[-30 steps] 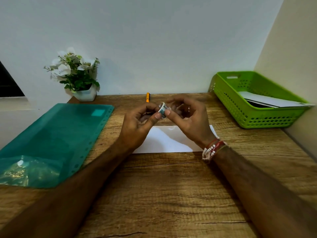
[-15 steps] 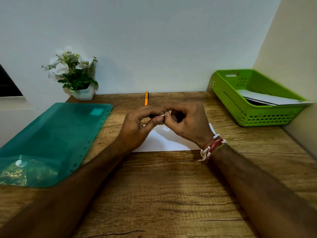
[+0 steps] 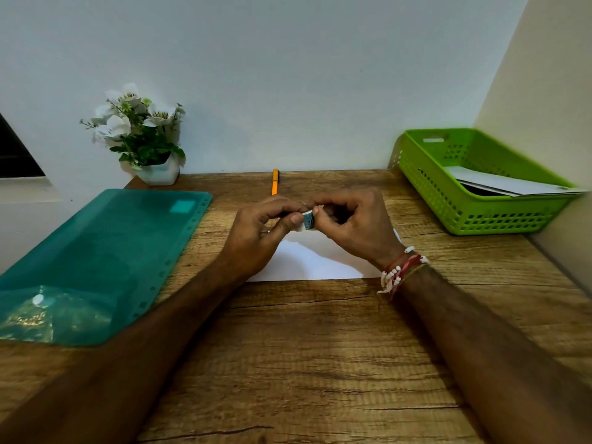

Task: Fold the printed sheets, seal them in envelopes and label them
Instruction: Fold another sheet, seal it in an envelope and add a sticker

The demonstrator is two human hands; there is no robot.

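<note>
Above the envelope (image 3: 307, 262) | small blue-white item (image 3: 308, 222) between the thumbs | left hand (image 3: 259, 238), right hand (image 3: 355, 225): grips pinching it

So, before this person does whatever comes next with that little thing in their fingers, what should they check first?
1. Grip on the small white-and-blue item: ok; the left hand and the right hand both pinch it.
2. What that item is: cannot tell; too small.
3. White envelope flat on the table under the hands: ok.
4. Envelope sealed: cannot tell; the hands hide its upper edge.
5. Orange pen for labelling at hand: ok; it lies just beyond the hands.
6. Green basket has room: probably ok; only some white paper lies in it.
</note>
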